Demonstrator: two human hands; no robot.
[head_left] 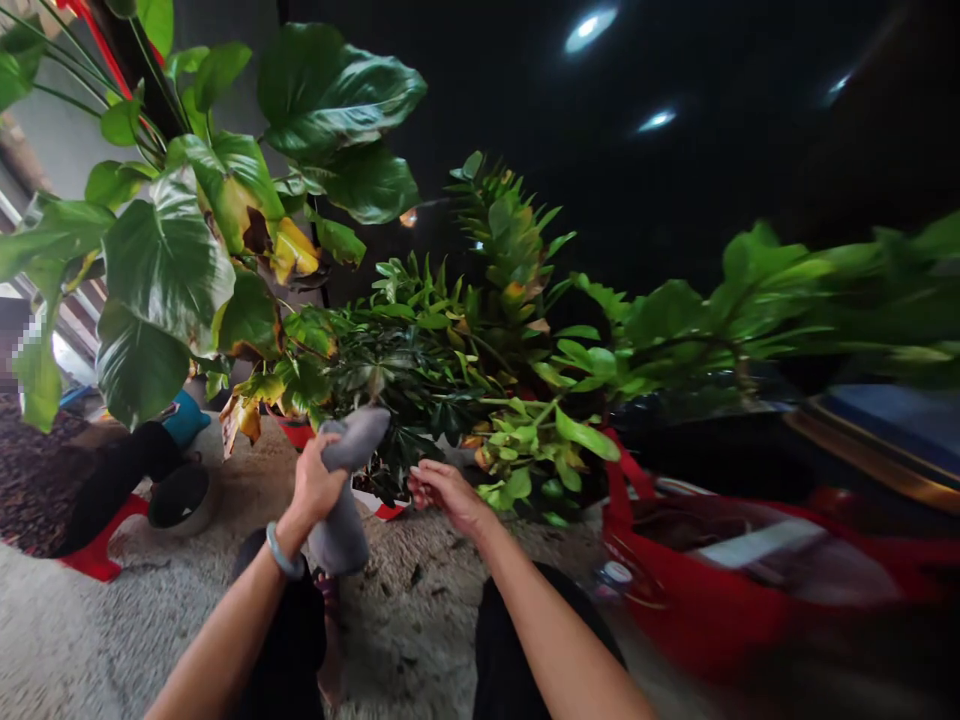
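One grey cloth [346,490] is gripped in my left hand [315,485], bunched up in front of the potted plants [420,360]. My right hand [442,490] hovers beside it, fingers pinched together on nothing I can make out. No leaf is being touched yet, and dry bits litter the floor [420,610].
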